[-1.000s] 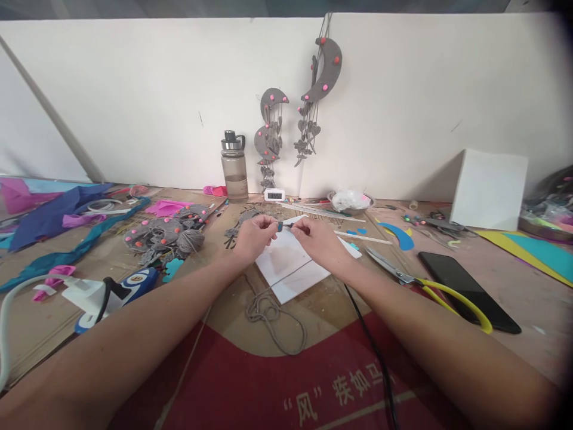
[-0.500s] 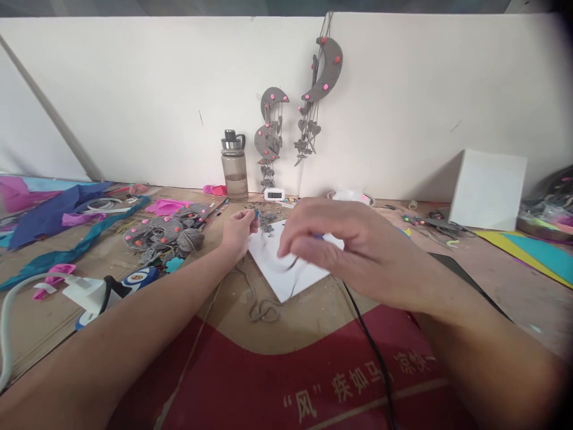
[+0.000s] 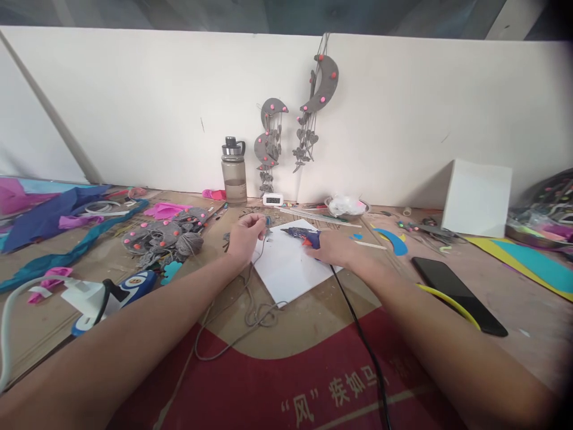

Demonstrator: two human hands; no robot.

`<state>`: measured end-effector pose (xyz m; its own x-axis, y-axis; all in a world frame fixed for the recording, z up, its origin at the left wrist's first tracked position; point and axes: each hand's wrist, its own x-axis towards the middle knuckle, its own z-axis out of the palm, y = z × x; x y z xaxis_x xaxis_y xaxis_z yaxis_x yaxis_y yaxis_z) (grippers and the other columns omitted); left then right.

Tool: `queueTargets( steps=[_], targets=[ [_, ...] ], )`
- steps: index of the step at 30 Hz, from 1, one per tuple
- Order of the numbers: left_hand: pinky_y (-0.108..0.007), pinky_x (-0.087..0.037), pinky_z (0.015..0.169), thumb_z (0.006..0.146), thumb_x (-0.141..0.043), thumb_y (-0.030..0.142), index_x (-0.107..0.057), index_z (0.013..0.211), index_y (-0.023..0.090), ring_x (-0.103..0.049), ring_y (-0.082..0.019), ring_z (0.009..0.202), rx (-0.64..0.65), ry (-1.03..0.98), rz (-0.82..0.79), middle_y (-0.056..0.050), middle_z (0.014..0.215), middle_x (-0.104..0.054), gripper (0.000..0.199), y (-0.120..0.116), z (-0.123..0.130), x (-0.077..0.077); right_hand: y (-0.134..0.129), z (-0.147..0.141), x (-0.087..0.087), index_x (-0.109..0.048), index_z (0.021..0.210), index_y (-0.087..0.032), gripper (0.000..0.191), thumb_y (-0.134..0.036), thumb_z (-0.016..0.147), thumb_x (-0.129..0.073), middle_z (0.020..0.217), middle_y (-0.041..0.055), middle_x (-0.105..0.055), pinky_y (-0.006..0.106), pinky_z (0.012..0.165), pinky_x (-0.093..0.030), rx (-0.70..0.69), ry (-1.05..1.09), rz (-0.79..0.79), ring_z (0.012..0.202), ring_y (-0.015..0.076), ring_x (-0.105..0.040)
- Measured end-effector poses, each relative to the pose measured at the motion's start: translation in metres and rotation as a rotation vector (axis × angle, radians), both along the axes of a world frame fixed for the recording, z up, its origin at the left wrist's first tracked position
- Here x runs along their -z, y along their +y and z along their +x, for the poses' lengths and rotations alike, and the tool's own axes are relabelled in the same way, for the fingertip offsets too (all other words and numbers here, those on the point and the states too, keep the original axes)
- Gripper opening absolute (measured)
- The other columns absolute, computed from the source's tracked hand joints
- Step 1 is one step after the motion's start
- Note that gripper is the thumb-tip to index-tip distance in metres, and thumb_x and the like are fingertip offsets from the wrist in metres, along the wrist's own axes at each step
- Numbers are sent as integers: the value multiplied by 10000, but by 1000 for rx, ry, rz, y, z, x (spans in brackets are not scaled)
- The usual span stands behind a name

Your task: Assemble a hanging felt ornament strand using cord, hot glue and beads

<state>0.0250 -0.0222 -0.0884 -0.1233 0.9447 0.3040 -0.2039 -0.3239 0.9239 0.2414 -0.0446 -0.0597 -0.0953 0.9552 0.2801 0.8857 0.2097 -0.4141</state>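
Over the white square board, a blue glue gun with an orange trigger is now gripped by the right hand, previously held close to the left hand, where a small blue piece and grey yarn are pinched beside the board.

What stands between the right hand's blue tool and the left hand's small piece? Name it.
Nothing visible stands between the blue tool in the right hand and the small piece in the left hand; the white board lies below.
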Motion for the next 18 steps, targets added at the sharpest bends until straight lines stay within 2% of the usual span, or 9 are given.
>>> queueTargets(
  steps=[4,7,9,12,15,18],
  targets=[
    [-195,-356,471,680,-679,300,-592,720,147,-450,-57,453,16,4,-36,38,534,-520,180,-1,3,6,4,-6,12,-573,643,-202,176,-363,690,-630,676,120,-652,314,566,-400,119,-100,-153,636,239,-620],
    [-185,-294,413,668,-689,311,-575,705,150,-449,-58,442,13,-41,-115,31,536,-523,200,1,2,10,8,-6,9,-591,758,-191,188,-361,683,-618,728,121,-665,319,555,-416,204,9,-173,649,243,-623],
    [-182,-248,386,658,-699,308,-568,698,152,-447,-60,436,5,-71,-164,29,530,-514,207,3,1,12,10,-7,8,-578,856,-174,230,-301,667,-609,811,123,-673,311,576,-438,227,138,-95,703,237,-631],
    [-180,-280,405,649,-712,287,-575,696,147,-454,-57,454,15,-126,-176,26,543,-515,201,6,-1,13,7,-14,7,-542,938,-162,261,-219,683,-544,875,103,-658,294,625,-473,145,344,50,770,214,-628],
    [-184,-315,432,624,-742,298,-592,699,144,-453,-50,474,23,-191,-169,16,594,-543,228,8,-2,13,-3,-27,6,-519,961,-170,248,-205,719,-483,860,63,-620,301,617,-503,30,522,44,711,182,-610],
    [-185,-315,441,570,-781,304,-614,713,138,-445,-45,496,3,-258,-154,12,640,-559,275,9,-2,12,-15,-41,7,-473,1074,-188,339,-215,736,-489,975,45,-576,301,614,-547,-142,742,77,727,146,-594]
  ],
)
